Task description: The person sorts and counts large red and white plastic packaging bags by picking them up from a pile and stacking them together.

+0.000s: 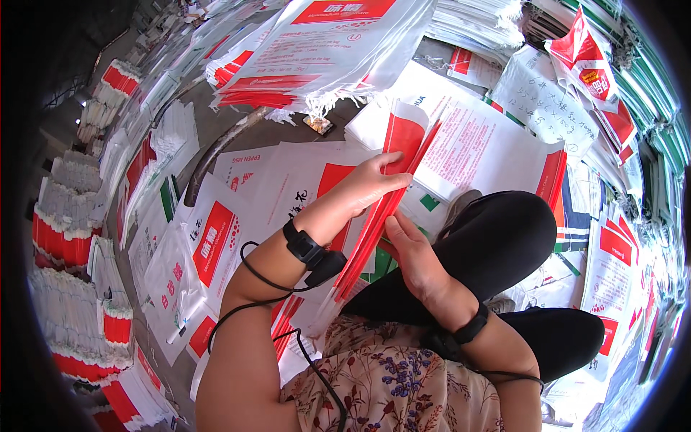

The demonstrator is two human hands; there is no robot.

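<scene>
A bundle of flat red-and-white sacks (377, 229) stands on its edge in front of my lap, slanting up to the right. My left hand (374, 183) wraps over its upper part, fingers closed around the edges. Lower down, my right hand (416, 261) grips the same bundle from the right side, its thumb along the red edges and its other fingers partly hidden. Just right of the bundle, more flat white sacks with red print (471, 147) lie near my knee.
A thick pile of white sacks with red ends (317, 54) lies ahead. Folded stacks (68, 245) line the left side, and green-edged piles (648, 93) the right. A curved dark bar (209, 162) lies left of my hands. Black cables hang from bands on both arms.
</scene>
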